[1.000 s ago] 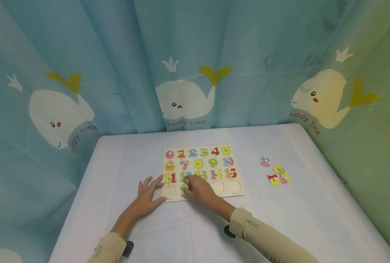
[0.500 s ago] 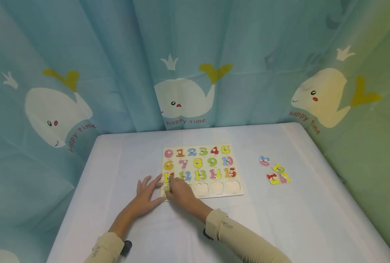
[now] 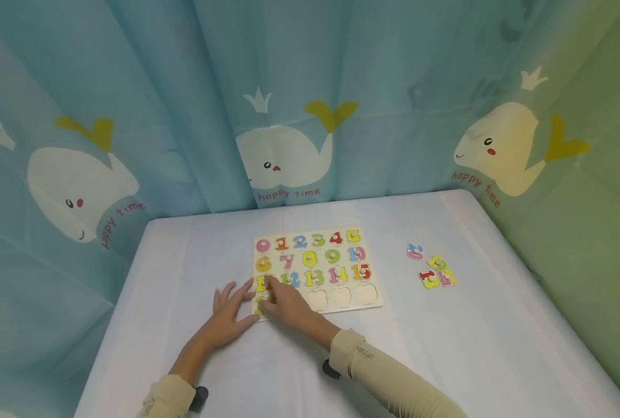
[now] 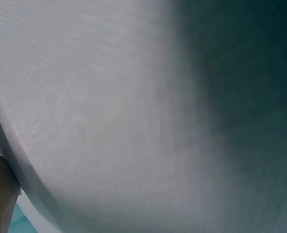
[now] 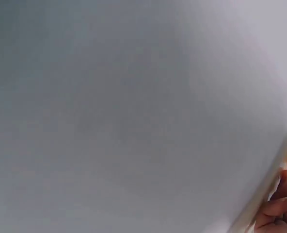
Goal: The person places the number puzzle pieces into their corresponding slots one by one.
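Note:
A wooden number puzzle board lies on the table in the head view, with colourful knobbed numbers filling its upper three rows. My left hand is spread at the board's left side, its fingertips and thumb touching the edge. Over the bottom-left corner, my right hand pinches a green-yellow number puzzle piece at the first recess of the bottom row. The fingers partly hide that piece and the 11. In the right wrist view, curled fingers show beside the board's edge; the left wrist view catches only a bit of finger.
Several loose number pieces lie right of the board, among them a blue-pink one and a red-yellow 18. Bare recesses show along the bottom row. A whale-print curtain hangs behind the white table.
My right hand has carried the green-yellow piece left from the second bottom recess to the first, and stays there over the last half second. The left hand keeps its place at the edge.

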Action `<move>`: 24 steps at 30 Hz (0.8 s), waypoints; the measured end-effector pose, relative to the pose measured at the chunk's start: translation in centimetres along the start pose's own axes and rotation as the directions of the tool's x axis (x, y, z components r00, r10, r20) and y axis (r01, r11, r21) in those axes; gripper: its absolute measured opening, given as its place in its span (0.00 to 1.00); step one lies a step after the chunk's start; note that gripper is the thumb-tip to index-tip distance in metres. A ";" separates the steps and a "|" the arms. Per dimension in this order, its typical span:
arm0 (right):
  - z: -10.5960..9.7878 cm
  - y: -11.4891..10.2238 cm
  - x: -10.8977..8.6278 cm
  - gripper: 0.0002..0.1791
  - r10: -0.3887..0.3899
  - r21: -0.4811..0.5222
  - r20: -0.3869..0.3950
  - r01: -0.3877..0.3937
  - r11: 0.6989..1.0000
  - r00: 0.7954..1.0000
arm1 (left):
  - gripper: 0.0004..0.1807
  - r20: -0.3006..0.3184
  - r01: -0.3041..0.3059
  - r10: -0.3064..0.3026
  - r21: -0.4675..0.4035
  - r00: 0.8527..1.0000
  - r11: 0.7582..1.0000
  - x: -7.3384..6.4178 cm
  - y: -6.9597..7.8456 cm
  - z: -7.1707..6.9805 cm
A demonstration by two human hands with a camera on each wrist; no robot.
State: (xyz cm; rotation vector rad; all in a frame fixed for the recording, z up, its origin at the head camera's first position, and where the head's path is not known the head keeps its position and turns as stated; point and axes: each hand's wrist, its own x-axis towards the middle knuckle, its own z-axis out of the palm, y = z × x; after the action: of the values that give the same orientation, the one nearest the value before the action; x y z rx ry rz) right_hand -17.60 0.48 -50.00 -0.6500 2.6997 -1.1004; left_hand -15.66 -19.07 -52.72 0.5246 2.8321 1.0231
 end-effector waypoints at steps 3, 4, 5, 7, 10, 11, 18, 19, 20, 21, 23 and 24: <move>-1.9 1.5 -0.1 0.24 0.015 0.085 -0.039 -0.012 0.996 0.999 | 0.41 -0.005 0.007 -0.007 0.000 1.000 1.000 0.1 0.2 0.0; -2.7 2.1 -0.2 0.22 0.018 0.087 -0.055 -0.014 0.996 0.998 | 0.41 -0.003 0.010 -0.010 0.002 1.000 1.000 0.1 0.2 0.0; -3.4 2.9 -0.3 0.21 0.012 0.080 -0.080 -0.005 0.997 0.997 | 0.41 -0.001 0.015 -0.015 0.005 1.000 1.000 0.1 0.3 0.0; -5.2 4.5 -0.8 0.17 0.016 0.071 -0.129 -0.007 0.997 0.992 | 0.40 -0.002 0.021 -0.021 0.012 1.000 1.000 0.1 0.4 0.0; -8.6 7.5 -2.1 0.14 0.048 0.058 -0.196 -0.037 0.998 0.979 | 0.40 0.001 0.020 -0.020 0.018 1.000 1.000 0.2 0.5 0.2; -9.8 8.6 -2.7 0.13 0.061 0.050 -0.221 -0.051 0.997 0.973 | 0.40 0.002 0.020 -0.020 0.013 1.000 1.000 0.2 0.6 0.2; -17.5 16.5 -7.8 0.12 0.095 -0.086 -0.381 -0.138 0.987 0.920 | 0.39 0.015 0.034 -0.034 0.012 0.999 0.999 0.3 0.8 -0.1; -18.3 17.4 -8.5 0.12 0.090 -0.107 -0.407 -0.146 0.983 0.909 | 0.39 0.011 0.031 -0.031 0.014 0.999 0.999 0.3 0.7 -0.1; -19.0 18.2 -9.2 0.12 0.083 -0.126 -0.429 -0.151 0.981 0.899 | 0.39 0.008 0.028 -0.028 0.013 1.000 1.000 0.2 0.7 -0.2; -19.7 18.9 -9.8 0.12 0.085 -0.139 -0.447 -0.163 0.977 0.891 | 0.39 0.004 0.025 -0.025 0.012 1.000 1.000 0.2 0.7 -0.1; -20.9 19.9 -11.0 0.12 0.116 -0.146 -0.463 -0.205 0.968 0.879 | 0.37 -0.006 0.017 -0.017 0.007 1.000 1.000 0.1 0.7 -0.1; -21.4 20.4 -11.6 0.12 0.135 -0.146 -0.469 -0.227 0.963 0.873 | 0.35 -0.007 0.015 -0.015 0.010 1.000 1.000 0.0 0.7 0.0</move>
State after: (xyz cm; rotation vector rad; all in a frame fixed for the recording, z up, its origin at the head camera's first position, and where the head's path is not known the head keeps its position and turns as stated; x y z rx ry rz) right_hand -20.46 32.07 -49.06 -0.1569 3.2177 -1.0522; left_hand -15.47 -18.60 -52.31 0.5008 2.8447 1.0104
